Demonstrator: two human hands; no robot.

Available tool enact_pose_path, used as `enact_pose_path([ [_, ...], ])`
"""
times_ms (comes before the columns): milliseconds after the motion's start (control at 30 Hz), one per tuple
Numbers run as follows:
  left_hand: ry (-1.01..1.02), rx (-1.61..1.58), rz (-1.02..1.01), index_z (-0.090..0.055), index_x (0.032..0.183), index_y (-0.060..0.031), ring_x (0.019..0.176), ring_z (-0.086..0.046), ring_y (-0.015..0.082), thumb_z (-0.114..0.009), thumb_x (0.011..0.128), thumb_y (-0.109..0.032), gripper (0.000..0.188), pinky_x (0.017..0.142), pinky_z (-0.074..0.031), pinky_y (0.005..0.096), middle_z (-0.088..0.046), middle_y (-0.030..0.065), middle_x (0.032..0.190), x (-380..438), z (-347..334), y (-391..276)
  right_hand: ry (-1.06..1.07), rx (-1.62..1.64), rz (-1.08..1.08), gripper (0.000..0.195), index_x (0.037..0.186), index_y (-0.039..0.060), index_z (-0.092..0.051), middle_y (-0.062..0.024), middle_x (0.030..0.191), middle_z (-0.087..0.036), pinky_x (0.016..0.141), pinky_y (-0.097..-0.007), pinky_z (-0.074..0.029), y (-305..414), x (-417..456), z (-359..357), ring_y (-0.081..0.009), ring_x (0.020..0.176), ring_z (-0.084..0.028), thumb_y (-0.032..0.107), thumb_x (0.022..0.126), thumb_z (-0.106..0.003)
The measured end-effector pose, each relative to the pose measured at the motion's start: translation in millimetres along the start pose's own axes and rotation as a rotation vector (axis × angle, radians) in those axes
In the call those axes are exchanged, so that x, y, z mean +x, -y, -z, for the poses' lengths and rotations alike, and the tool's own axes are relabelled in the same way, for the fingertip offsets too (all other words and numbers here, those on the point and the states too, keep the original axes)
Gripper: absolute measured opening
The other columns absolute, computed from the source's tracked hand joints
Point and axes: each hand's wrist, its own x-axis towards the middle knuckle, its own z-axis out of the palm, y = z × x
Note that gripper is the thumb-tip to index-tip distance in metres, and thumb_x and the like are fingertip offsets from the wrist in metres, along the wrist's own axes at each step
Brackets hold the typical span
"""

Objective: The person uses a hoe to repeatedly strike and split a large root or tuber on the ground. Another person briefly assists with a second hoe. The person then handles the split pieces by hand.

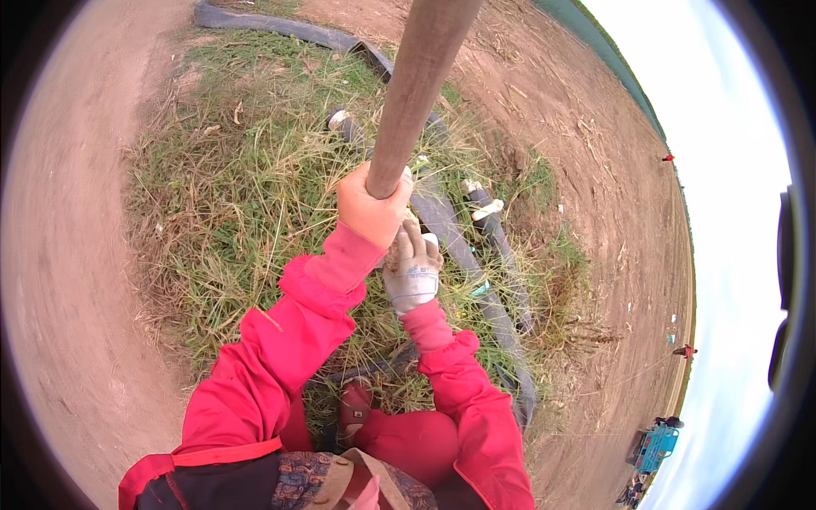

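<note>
My left hand (pixel 373 203), in a light orange covering, grips the lower end of a thick wooden pole (pixel 417 83) that rises towards the top of the view. Just below and to the right is my right hand (pixel 413 264) in a soiled white work glove. Its fingers are bent beside the left wrist, near a small white object; what they hold, if anything, is partly hidden. Under both hands lie dry and green grass (pixel 255 210) and a dark flat hose (pixel 446 223).
Another dark pipe (pixel 491 223) with a white piece at its end lies to the right. A dark hose (pixel 274 24) curves along the top. Bare soil (pixel 605 210) borders the grass. Far off are a blue vehicle (pixel 656 449) and a person in red (pixel 685 351).
</note>
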Motion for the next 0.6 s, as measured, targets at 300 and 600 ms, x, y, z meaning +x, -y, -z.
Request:
enact_pose_path([
  [300, 0.045, -0.009, 0.032, -0.063, 0.082, 0.0021, 0.062, -0.054, 0.0047, -0.064, 0.081, -0.006, 0.008, 0.055, -0.044, 0.0246, -0.061, 0.0000, 0.068, -1, 0, -8, 0.121, -0.032, -0.026, 0.083, 0.132, 0.0127, -0.044, -0.0061, 0.135, -0.046, 0.092, -0.0433, -0.037, 3, -3, 4, -0.0291, 0.108, -0.049, 0.014, 0.056, -0.077],
  [600, 0.017, 0.007, -0.015, -0.061, 0.078, 0.0012, 0.059, -0.051, 0.0040, -0.064, 0.081, -0.005, 0.007, 0.052, -0.042, 0.0244, -0.059, -0.0013, 0.065, 4, 10, -4, 0.067, -0.057, -0.014, 0.076, 0.132, 0.0159, -0.046, -0.0054, 0.135, -0.045, 0.091, -0.0448, -0.038, 10, 0, 14, -0.0299, 0.111, -0.049, 0.015, 0.062, -0.075],
])
